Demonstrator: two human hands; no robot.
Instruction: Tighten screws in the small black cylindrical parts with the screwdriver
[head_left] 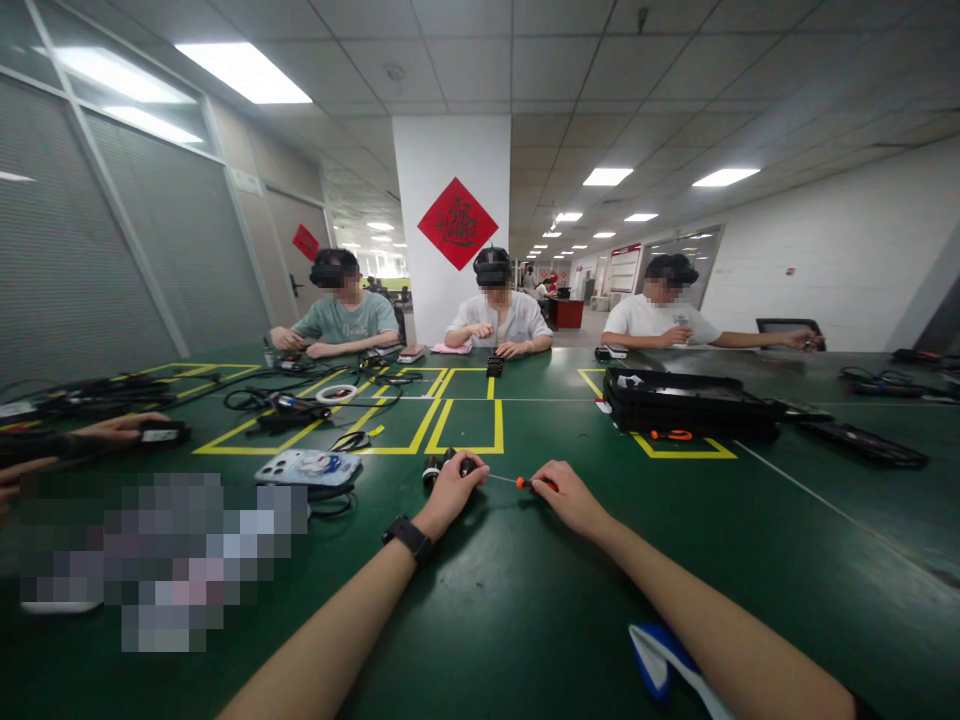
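My right hand (570, 497) is closed around the handle of a screwdriver (521, 483) with an orange and black grip. Its thin metal shaft runs left toward my left hand (452, 492). The fingers of that hand are wrapped on a small black rounded part (466, 466), whose kind I cannot make out; the fingers hide most of it. Right beside it on the table is another black piece with a white ring (431, 472). Whether the screwdriver's tip touches the black part is too small to tell.
Left of my hands lies a phone in a patterned case (307, 467), with cables behind it. A black tray-like case (690, 400) stands back right, an orange-handled item (671, 435) before it. A blue and white object (656, 660) lies near my right forearm. Several people sit around the green table (517, 620).
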